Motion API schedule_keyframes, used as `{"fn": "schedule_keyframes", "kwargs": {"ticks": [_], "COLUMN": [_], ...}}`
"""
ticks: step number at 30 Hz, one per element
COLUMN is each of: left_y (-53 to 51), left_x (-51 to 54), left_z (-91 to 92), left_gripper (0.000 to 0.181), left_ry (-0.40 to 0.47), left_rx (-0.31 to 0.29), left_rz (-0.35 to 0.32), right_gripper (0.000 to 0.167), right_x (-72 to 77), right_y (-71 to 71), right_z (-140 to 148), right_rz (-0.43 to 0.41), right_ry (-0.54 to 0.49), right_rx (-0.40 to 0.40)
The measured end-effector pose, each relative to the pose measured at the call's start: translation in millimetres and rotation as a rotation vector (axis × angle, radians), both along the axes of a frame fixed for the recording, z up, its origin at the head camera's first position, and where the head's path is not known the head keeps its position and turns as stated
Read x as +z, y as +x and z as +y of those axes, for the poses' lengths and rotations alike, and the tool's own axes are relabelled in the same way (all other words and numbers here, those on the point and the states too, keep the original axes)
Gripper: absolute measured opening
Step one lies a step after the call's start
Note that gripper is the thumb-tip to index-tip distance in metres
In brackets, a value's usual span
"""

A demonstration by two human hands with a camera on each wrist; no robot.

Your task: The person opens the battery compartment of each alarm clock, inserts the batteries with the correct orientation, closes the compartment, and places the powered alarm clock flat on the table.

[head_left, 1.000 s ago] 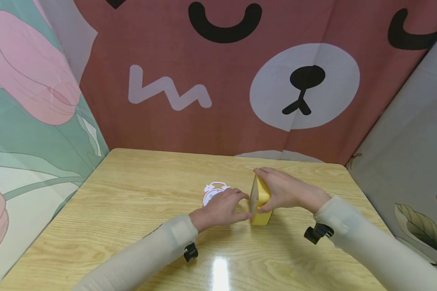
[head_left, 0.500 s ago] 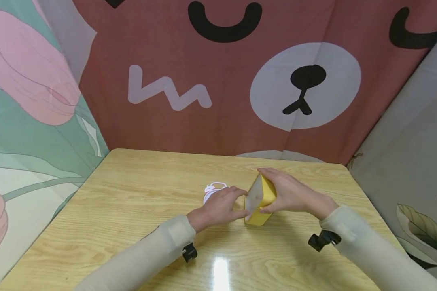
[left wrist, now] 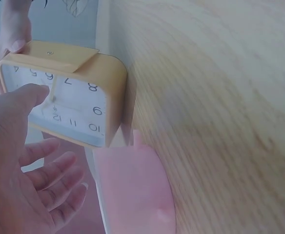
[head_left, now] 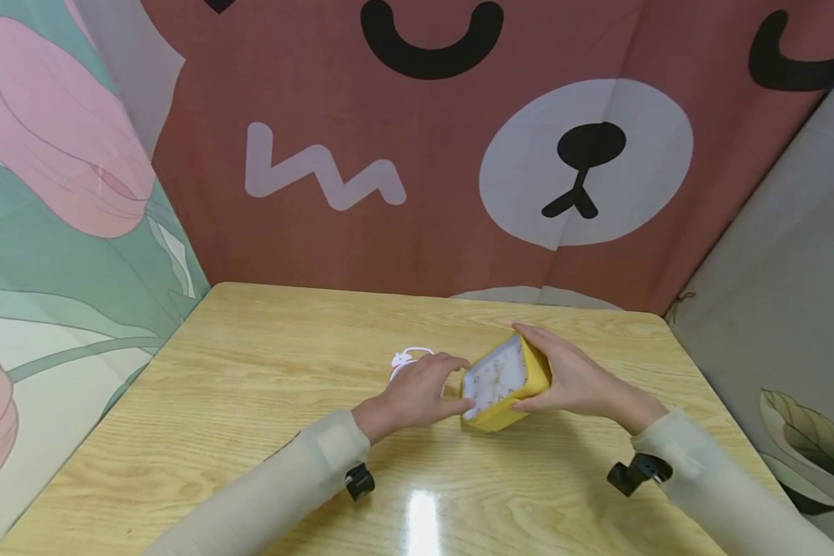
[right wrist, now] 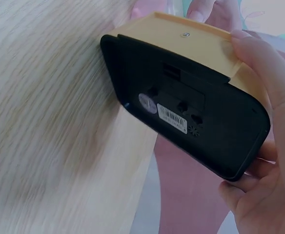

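Note:
A yellow alarm clock (head_left: 499,378) with a white dial is tilted in my right hand (head_left: 584,380). The thumb and fingers grip its upper end, while the side near the 9 is down by the tabletop. Its black back (right wrist: 181,107) bears a barcode sticker, seen in the right wrist view. My left hand (head_left: 417,394) is at the dial side, thumb and fingers spread apart; in the left wrist view the thumb overlaps the dial (left wrist: 79,109). Whether it touches the clock I cannot tell. Behind the left hand is a pink-and-white twin-bell clock (head_left: 401,360), mostly hidden.
Both clocks are on a light wood-grain table (head_left: 264,363). A reddish bear-print cloth (head_left: 431,232) hangs along the far edge, with printed cloths at both sides. Small black cameras (head_left: 359,482) are strapped at the wrists.
The right hand has turned the yellow clock and shifted right, so its dial, first edge-on, now shows to the head view. The left hand has moved only slightly.

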State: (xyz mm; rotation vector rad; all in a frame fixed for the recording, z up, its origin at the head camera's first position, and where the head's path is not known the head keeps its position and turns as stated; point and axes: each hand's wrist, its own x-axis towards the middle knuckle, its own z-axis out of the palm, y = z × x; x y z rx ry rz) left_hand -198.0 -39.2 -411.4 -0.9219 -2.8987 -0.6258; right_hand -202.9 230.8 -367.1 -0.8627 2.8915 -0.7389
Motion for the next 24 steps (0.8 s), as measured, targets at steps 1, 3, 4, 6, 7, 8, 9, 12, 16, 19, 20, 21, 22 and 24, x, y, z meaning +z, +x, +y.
{"fn": "schedule_keyframes", "kwargs": {"ticks": [1,3,4,6,7,8,9,12,16,19,20,21,22,24], "left_y": [0.0,0.1,0.1,0.3,0.4,0.7,0.8,1.1,0.1,-1.3,-1.7,-2.0,-2.4,-2.9], "left_x": [0.0,0.0,0.0,0.3,0.5,0.8,1.1,1.6,1.1,0.5,0.6,0.7,0.4,0.3], "left_z": [0.0,0.0,0.0,0.2,0.2,0.3,0.3,-0.1,-0.5,-0.5,-0.4,-0.3,-0.1,0.4], "left_gripper": [0.057,0.057,0.057,0.058,0.059,0.059,0.059,0.059,0.059,0.06,0.06,0.06,0.061,0.062], "left_ry": [0.0,-0.001,-0.002,-0.003,-0.004,-0.004,-0.004,0.0,0.007,0.003,0.0,-0.002,-0.004,-0.009], "left_rx": [0.002,0.005,0.006,0.006,0.006,0.006,0.006,0.01,0.01,0.007,0.006,0.005,0.004,0.003], "left_rz": [-0.002,-0.006,-0.008,-0.013,-0.014,-0.017,-0.018,-0.023,-0.023,-0.008,-0.004,-0.002,0.001,-0.001], "right_gripper": [0.121,0.123,0.123,0.124,0.124,0.124,0.124,0.124,0.124,0.124,0.124,0.124,0.123,0.123], "right_x": [-0.6,-1.6,-2.0,-2.6,-2.8,-3.0,-3.4,-4.8,-8.1,-9.9,-10.0,-10.4,-10.9,-12.4], "right_y": [0.1,0.3,0.5,0.6,0.7,0.7,0.6,0.0,-0.7,-0.1,0.4,0.8,1.3,2.2], "right_z": [2,4,6,8,9,10,11,14,18,21,22,22,23,25], "right_rz": [-0.011,-0.029,-0.032,-0.038,-0.039,-0.038,-0.037,-0.027,-0.015,-0.012,-0.009,-0.008,-0.007,-0.005], "right_ry": [0.002,0.007,0.009,0.01,0.012,0.012,0.011,0.008,0.01,0.016,0.018,0.018,0.021,0.027], "right_rx": [-0.007,-0.014,-0.017,-0.022,-0.024,-0.024,-0.024,-0.022,-0.027,-0.033,-0.033,-0.034,-0.036,-0.042]}}
